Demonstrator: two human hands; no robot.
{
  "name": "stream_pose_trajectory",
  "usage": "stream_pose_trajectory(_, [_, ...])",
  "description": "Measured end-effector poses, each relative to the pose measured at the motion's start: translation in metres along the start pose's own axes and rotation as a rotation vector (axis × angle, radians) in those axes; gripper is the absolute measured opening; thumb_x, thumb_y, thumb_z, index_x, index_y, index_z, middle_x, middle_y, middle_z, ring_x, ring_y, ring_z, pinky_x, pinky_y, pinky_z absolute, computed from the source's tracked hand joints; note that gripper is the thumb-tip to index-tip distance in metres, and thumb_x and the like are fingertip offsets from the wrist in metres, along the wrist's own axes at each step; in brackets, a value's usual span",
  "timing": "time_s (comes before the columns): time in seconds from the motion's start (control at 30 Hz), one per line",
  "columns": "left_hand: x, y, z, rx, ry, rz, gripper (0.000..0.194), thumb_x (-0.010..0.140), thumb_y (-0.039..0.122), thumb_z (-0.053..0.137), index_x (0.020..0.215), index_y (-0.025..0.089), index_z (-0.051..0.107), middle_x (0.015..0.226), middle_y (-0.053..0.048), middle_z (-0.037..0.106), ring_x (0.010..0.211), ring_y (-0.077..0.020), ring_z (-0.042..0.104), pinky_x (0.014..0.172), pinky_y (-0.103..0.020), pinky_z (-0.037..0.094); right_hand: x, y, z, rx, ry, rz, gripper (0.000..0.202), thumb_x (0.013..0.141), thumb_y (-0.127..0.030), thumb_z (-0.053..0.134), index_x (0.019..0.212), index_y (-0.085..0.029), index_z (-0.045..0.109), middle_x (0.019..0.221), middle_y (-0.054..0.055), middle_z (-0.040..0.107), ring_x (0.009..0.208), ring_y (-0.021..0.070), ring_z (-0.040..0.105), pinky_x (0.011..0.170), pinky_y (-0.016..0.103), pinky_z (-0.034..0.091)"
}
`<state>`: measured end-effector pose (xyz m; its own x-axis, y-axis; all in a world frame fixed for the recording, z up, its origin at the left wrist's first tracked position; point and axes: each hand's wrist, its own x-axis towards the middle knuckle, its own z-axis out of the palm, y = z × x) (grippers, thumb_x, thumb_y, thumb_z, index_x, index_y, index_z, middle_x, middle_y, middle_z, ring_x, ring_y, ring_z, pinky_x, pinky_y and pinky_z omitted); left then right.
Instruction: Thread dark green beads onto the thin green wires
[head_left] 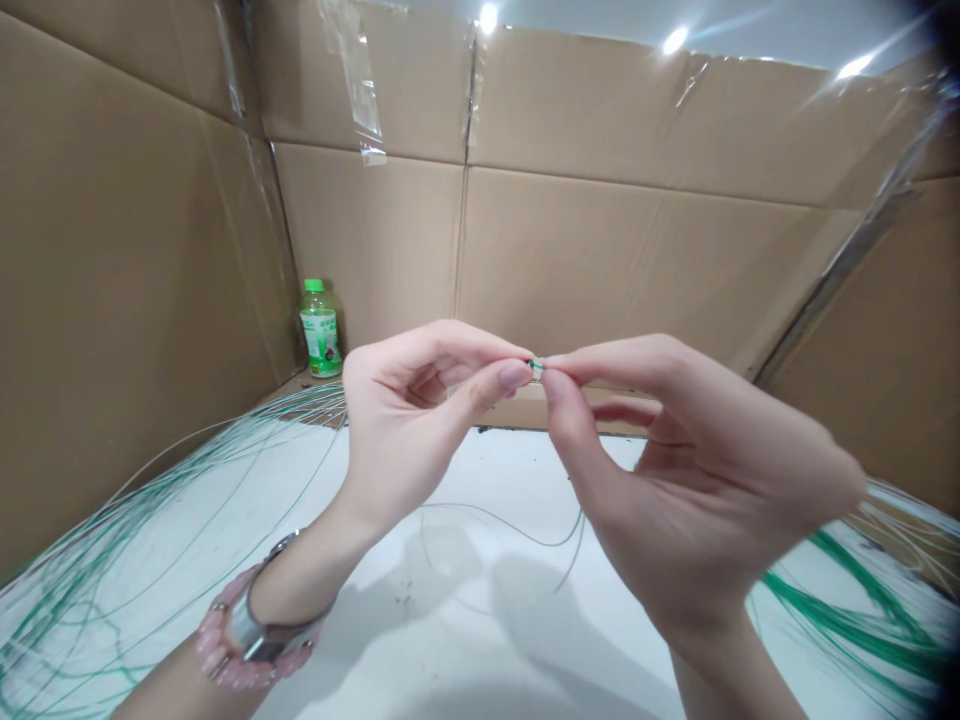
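Note:
My left hand [420, 420] and my right hand [660, 470] meet fingertip to fingertip above the white tabletop. Between them shows a short end of green wire [538, 366], pinched by my right thumb and forefinger. My left thumb and forefinger are closed on a tiny dark piece [530, 364] at the wire's end; its kind is too small to tell. Below my right hand a thin wire [555, 543] trails down and curves over the table. A metal bangle [262, 635] and a pink bead bracelet [217, 650] circle my left wrist.
Loose green and white wires [112, 540] spread along the left side. A thicker bundle of green wire [847, 610] lies at the right, beside pale wires [911, 530]. A green-capped bottle [321, 335] stands in the back left corner. Cardboard walls [570, 260] enclose the white tabletop [360, 600].

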<state>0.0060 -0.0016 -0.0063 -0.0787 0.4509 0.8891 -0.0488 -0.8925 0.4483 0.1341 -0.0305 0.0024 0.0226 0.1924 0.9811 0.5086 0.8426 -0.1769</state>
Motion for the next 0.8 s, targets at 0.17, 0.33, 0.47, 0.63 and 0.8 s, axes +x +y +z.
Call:
stream_pose_trajectory(0.17, [-0.001,-0.001,-0.001,0.015,-0.016,0.009,0.004,0.075,0.016,0.069,0.074,0.020,0.071,0.068,0.003,0.071,0.059,-0.0077,0.065,0.049,-0.014,0.052,0.000,0.000,0.000,-0.048,-0.011,-0.026,0.018,0.071,-0.004,0.064,0.074,-0.022,0.064,0.063,-0.003,0.063,0.052,0.0105,0.055,0.047,0.023,0.051])
stream_pose_trajectory(0.33, [-0.001,-0.001,0.000,0.044,-0.002,0.016,0.002,0.076,0.020,0.069,0.074,0.020,0.071,0.067,0.002,0.071,0.058,-0.0089,0.065,0.050,-0.016,0.054,0.000,-0.001,-0.002,-0.075,-0.014,-0.006,0.019,0.072,-0.006,0.063,0.075,-0.024,0.063,0.064,-0.004,0.063,0.054,0.0108,0.056,0.046,0.022,0.051])
stream_pose_trajectory(0.47, [-0.001,-0.001,0.000,0.065,0.005,0.022,0.001,0.075,0.020,0.070,0.074,0.020,0.071,0.069,0.002,0.071,0.057,-0.0087,0.064,0.048,-0.016,0.052,-0.001,-0.001,-0.003,-0.085,-0.025,-0.002,0.019,0.071,-0.005,0.064,0.074,-0.024,0.062,0.064,-0.004,0.064,0.053,0.0106,0.055,0.048,0.022,0.051])
stream_pose_trajectory(0.63, [0.000,0.000,-0.002,0.093,-0.036,0.059,0.005,0.076,0.016,0.069,0.075,0.020,0.071,0.071,0.002,0.072,0.061,-0.0087,0.065,0.052,-0.016,0.053,0.000,0.000,-0.004,-0.119,-0.052,-0.020,0.015,0.073,-0.006,0.064,0.073,-0.021,0.062,0.063,-0.003,0.062,0.054,0.0092,0.053,0.048,0.022,0.049])
stream_pose_trajectory(0.8, [0.001,0.002,-0.006,0.179,-0.082,0.097,0.006,0.075,0.015,0.069,0.077,0.021,0.071,0.073,0.002,0.072,0.064,-0.0096,0.065,0.057,-0.019,0.054,0.003,0.005,-0.011,-0.152,-0.152,-0.089,0.014,0.077,-0.005,0.062,0.075,-0.019,0.065,0.068,-0.003,0.065,0.059,0.0080,0.055,0.053,0.021,0.048])
